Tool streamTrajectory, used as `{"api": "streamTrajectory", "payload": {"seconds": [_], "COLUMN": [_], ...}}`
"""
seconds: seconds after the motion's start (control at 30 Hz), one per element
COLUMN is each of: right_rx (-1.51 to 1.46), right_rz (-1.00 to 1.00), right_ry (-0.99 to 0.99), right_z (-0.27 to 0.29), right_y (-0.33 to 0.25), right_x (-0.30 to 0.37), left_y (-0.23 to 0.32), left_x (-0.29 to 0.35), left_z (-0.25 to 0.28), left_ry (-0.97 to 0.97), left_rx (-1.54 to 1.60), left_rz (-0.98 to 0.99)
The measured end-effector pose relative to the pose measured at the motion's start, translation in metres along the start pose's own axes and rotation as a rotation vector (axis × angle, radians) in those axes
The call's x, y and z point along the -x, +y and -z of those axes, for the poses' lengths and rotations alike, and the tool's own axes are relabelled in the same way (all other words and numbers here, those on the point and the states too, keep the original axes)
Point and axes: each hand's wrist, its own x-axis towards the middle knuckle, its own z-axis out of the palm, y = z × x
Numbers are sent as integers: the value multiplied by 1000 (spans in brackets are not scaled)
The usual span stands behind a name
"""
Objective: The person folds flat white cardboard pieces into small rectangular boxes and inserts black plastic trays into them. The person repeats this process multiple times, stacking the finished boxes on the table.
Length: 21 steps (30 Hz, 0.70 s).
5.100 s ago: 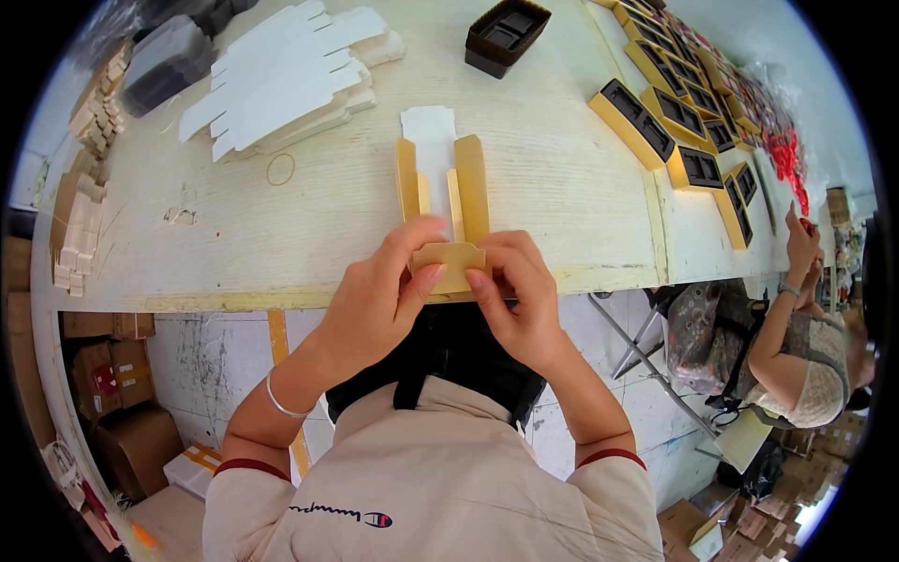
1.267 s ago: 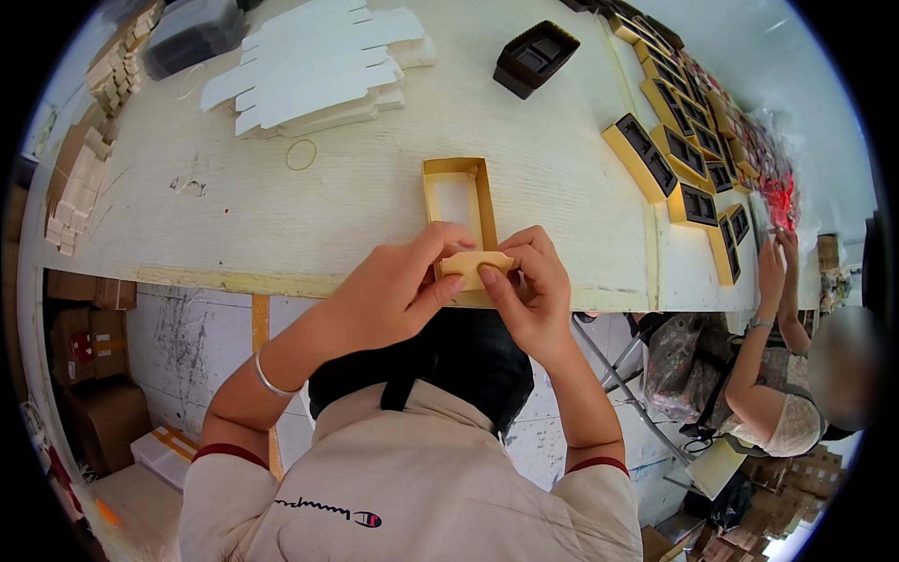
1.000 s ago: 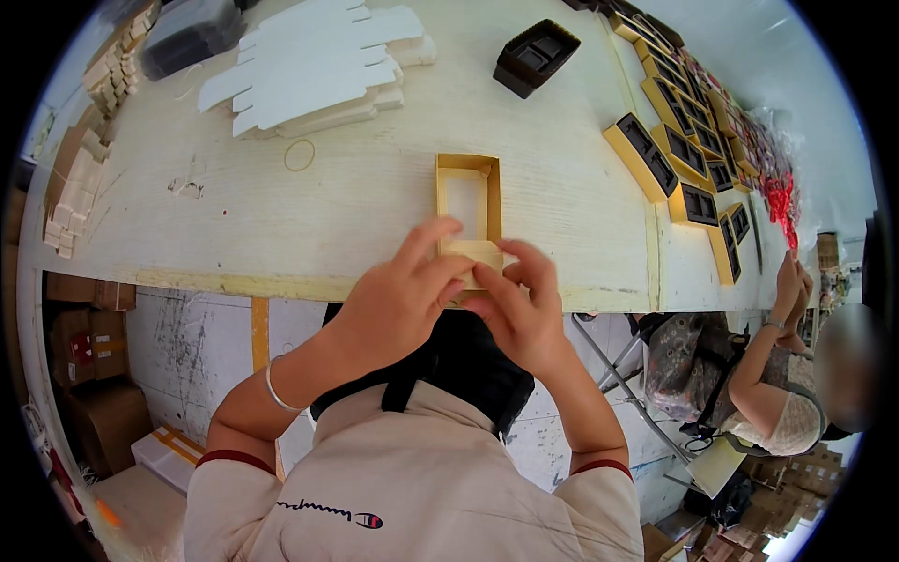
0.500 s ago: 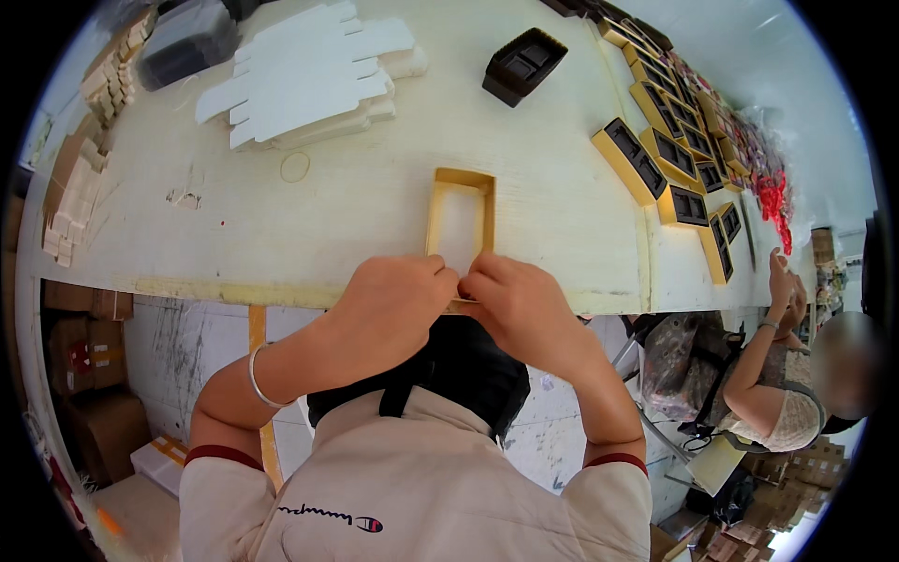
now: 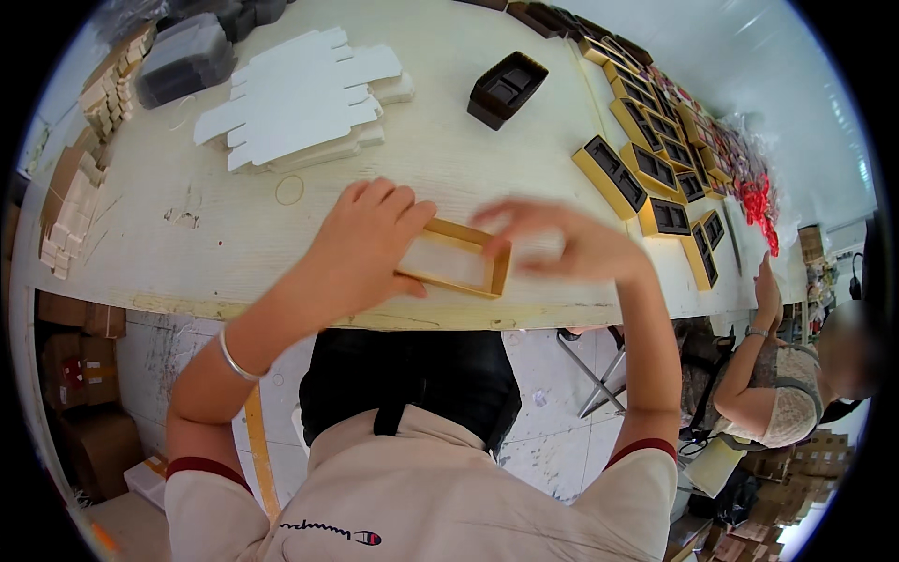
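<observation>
A gold open-topped box frame [image 5: 459,285] with a white inside lies turned on the table near its front edge. My left hand [image 5: 370,239] is closed round its left end, with the thumb along the near side. Over the box's right end is my right hand [image 5: 562,239], blurred by motion, its fingers apart and nothing seen in them. Whether its fingertips touch the rim I cannot tell. Beyond the box stands a stack of dark brown plastic trays [image 5: 506,91].
White flat carton blanks [image 5: 300,98] are piled at the far left, near dark plastic trays [image 5: 184,61]. Several gold boxes with dark inserts [image 5: 611,176] stand at the right. Folded card pieces [image 5: 70,220] line the left edge. A co-worker's hand [image 5: 768,295] is at the far right.
The gold box has turned from lengthwise to crosswise. My left hand has moved up onto its left end. My right hand has come off the near end and moved right.
</observation>
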Motion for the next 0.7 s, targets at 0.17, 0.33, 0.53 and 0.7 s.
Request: {"api": "streamTrajectory", "payload": {"seconds": [0.17,0.33,0.53,0.7], "right_rx": [672,970,656,675], "right_rz": [-10,-192,-250,-197], "right_ry": [874,759,746,753], "right_z": [43,53,65,68], "right_y": [54,80,75,68], "right_x": [-56,-90,-76,-70], "left_y": [24,28,26,20], "left_x": [13,16,22,22], "left_z": [-27,-26,-26,-14], "left_ry": [164,217,148,188], "left_rx": [0,-64,52,69], "left_rz": [187,196,218,209]}}
